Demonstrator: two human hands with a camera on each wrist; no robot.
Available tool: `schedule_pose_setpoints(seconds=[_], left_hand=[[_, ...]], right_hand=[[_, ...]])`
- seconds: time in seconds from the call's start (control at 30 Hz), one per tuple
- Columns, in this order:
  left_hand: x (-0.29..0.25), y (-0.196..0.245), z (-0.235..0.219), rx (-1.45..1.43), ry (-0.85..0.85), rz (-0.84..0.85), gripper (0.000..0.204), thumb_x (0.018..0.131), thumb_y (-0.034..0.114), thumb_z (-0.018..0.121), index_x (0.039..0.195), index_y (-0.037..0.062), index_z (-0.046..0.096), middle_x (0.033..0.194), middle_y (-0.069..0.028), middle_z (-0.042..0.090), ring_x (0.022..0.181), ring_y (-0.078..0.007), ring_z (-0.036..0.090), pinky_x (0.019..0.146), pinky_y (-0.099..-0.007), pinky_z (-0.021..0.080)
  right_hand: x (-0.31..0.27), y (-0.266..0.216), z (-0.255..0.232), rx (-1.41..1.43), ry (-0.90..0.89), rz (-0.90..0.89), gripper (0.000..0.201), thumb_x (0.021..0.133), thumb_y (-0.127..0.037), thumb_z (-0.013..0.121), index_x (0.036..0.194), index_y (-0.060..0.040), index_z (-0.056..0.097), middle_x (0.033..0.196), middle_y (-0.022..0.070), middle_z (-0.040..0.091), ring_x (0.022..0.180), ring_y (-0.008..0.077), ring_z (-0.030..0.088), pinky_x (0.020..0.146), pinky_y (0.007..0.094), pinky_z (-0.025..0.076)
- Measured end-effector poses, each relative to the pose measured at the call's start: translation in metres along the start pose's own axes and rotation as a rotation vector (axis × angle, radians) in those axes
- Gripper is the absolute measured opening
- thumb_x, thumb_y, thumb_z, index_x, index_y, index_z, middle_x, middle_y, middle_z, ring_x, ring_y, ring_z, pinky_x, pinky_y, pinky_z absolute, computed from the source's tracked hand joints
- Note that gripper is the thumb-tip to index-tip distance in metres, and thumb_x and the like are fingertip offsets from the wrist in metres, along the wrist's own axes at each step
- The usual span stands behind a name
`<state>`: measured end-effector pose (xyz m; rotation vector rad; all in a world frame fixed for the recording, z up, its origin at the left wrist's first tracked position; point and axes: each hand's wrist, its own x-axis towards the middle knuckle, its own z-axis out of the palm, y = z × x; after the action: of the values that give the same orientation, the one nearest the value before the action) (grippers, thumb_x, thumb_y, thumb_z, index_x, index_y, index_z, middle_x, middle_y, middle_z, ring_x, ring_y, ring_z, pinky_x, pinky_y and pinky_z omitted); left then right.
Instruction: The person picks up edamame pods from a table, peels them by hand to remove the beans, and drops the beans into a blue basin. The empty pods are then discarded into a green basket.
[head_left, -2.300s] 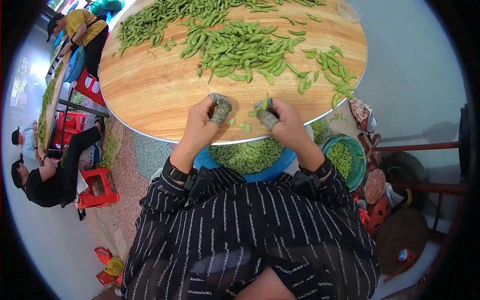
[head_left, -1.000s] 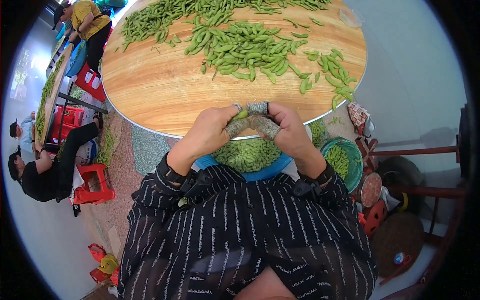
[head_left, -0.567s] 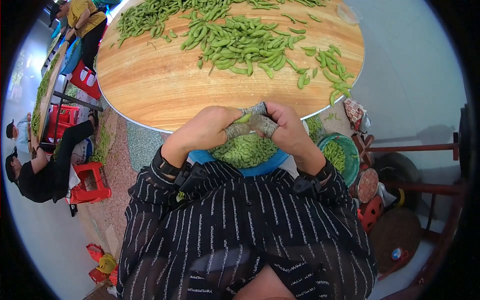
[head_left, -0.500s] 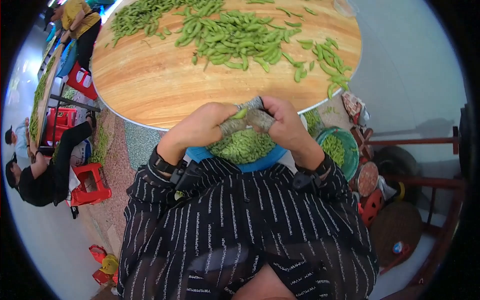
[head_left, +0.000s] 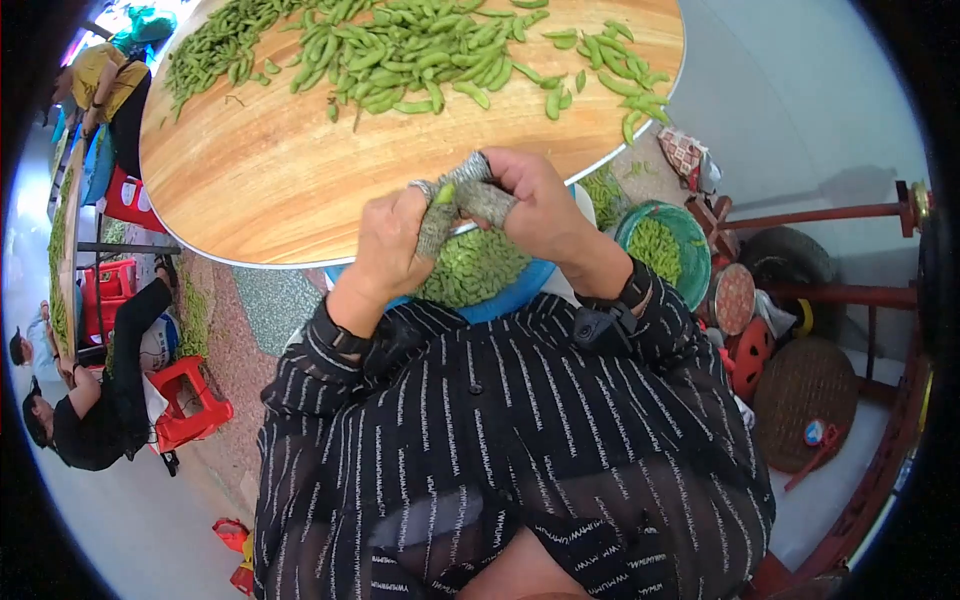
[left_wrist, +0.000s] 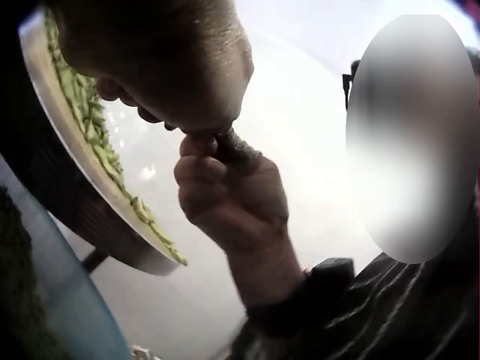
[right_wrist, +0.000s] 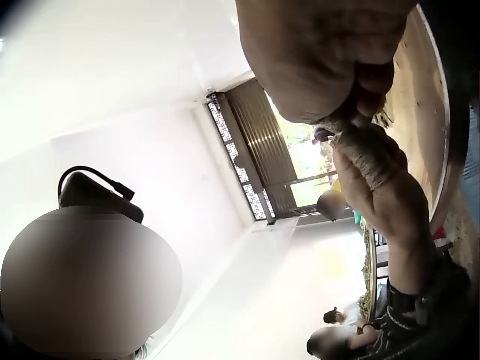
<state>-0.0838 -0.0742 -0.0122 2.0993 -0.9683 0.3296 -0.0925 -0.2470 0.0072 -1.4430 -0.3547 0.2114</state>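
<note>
Both hands meet just inside the table's near edge, above a blue basin [head_left: 522, 290] of light green shelled beans [head_left: 478, 268]. My left hand [head_left: 388, 238] pinches a green soybean pod [head_left: 446, 194], whose tip shows between thumb and forefinger. From the other side my right hand [head_left: 548, 206] grips at the same pod with curled fingers, hiding most of it. Grey knitted finger covers [head_left: 485, 203] sheathe the thumbs and forefingers. In the left wrist view the right hand [left_wrist: 236, 191] touches the near left hand. The right wrist view shows the left hand [right_wrist: 386, 187] below the right.
A heap of pods [head_left: 400, 60] covers the far part of the round wooden table [head_left: 260, 180]. A green basket [head_left: 700, 255] of pods stands on the floor at right, near red wooden rails [head_left: 810, 212]. At left, people sit by another table and red stools [head_left: 190, 400].
My hands were apart over the table, then came together around a pod and lowered toward me. The pod has turned more upright. Loose beans on the table edge are gone; the view has shifted.
</note>
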Motion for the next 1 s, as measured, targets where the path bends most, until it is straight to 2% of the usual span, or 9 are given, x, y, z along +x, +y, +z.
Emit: schedule_pose_setpoints(seconds=[0.07,0.13,0.27,0.47,0.6,0.77,0.9,0.97,1.0], left_hand=[[-0.001,0.005,0.004,-0.253,0.036,-0.051,0.017,0.075,0.016,0.057,0.080,0.0014,0.050,0.057,-0.0090,0.048,0.047,-0.0239,0.047,0.044,-0.0312,0.035],[-0.009,0.007,0.005,-1.087,-0.023,-0.601,0.024,0.082,0.025,0.050,0.081,0.0009,0.050,0.056,-0.0027,0.046,0.044,-0.0126,0.040,0.042,-0.0243,0.030],[-0.008,0.005,-0.001,-1.664,-0.113,-0.714,0.030,0.082,0.031,0.052,0.085,0.0010,0.049,0.056,-0.0003,0.041,0.047,-0.0108,0.040,0.042,-0.0239,0.031],[0.001,0.009,-0.004,0.242,0.046,0.004,0.023,0.073,0.014,0.062,0.084,0.0021,0.047,0.061,-0.0080,0.050,0.056,-0.0197,0.052,0.048,-0.0336,0.040],[-0.005,0.006,0.000,-0.039,0.100,0.004,0.018,0.078,0.017,0.057,0.080,0.0020,0.047,0.061,-0.0049,0.049,0.056,-0.0169,0.050,0.050,-0.0300,0.039],[-0.007,0.006,-0.004,-1.307,0.030,-0.720,0.029,0.086,0.026,0.046,0.077,0.0001,0.052,0.061,0.0003,0.045,0.054,-0.0130,0.044,0.052,-0.0265,0.038],[0.001,0.003,-0.013,-1.008,-0.016,-0.774,0.022,0.082,0.021,0.052,0.079,-0.0008,0.054,0.061,-0.0020,0.048,0.053,-0.0141,0.044,0.052,-0.0269,0.038],[0.010,0.006,-0.022,0.018,0.082,-0.153,0.013,0.077,0.011,0.057,0.078,-0.0010,0.054,0.062,-0.0030,0.050,0.052,-0.0133,0.044,0.052,-0.0265,0.039],[0.010,0.007,-0.023,0.018,0.084,-0.154,0.013,0.077,0.011,0.057,0.078,-0.0010,0.054,0.062,-0.0030,0.050,0.052,-0.0133,0.044,0.052,-0.0265,0.039]], right_hand=[[-0.001,-0.002,0.001,0.176,-0.059,0.071,0.006,0.078,-0.002,0.052,0.083,-0.0014,0.054,0.074,0.0003,0.055,0.067,0.0059,0.048,0.058,0.0217,0.040],[-0.001,0.002,-0.002,0.197,-0.114,0.031,0.007,0.079,-0.004,0.053,0.086,-0.0021,0.053,0.076,0.0001,0.056,0.066,0.0059,0.049,0.057,0.0211,0.041],[0.000,0.002,0.000,0.267,-0.154,0.054,0.006,0.080,-0.007,0.054,0.085,-0.0028,0.055,0.074,-0.0016,0.055,0.062,0.0035,0.048,0.053,0.0182,0.038],[-0.002,-0.007,0.002,0.197,-0.029,0.173,0.006,0.080,-0.006,0.053,0.084,-0.0024,0.055,0.073,-0.0009,0.055,0.064,0.0046,0.049,0.055,0.0196,0.040],[-0.002,-0.006,0.007,0.141,-0.065,0.027,0.007,0.078,-0.003,0.054,0.084,0.0000,0.053,0.073,0.0012,0.056,0.069,0.0066,0.050,0.061,0.0225,0.043],[0.004,0.006,0.004,0.062,-0.105,-0.112,0.008,0.077,-0.002,0.054,0.084,0.0004,0.053,0.074,0.0017,0.056,0.070,0.0073,0.050,0.063,0.0231,0.042],[0.005,0.006,-0.002,-0.073,-0.108,-0.063,0.005,0.075,-0.003,0.054,0.079,-0.0003,0.052,0.067,0.0035,0.054,0.064,0.0080,0.048,0.057,0.0254,0.040],[0.005,0.002,-0.001,-0.153,-0.076,-0.032,0.005,0.074,-0.004,0.054,0.077,-0.0001,0.052,0.064,0.0054,0.053,0.061,0.0091,0.047,0.054,0.0268,0.038],[0.004,0.001,0.000,-0.216,-0.069,-0.042,0.006,0.074,-0.005,0.054,0.075,0.0001,0.051,0.062,0.0072,0.051,0.059,0.0110,0.047,0.053,0.0282,0.037]])
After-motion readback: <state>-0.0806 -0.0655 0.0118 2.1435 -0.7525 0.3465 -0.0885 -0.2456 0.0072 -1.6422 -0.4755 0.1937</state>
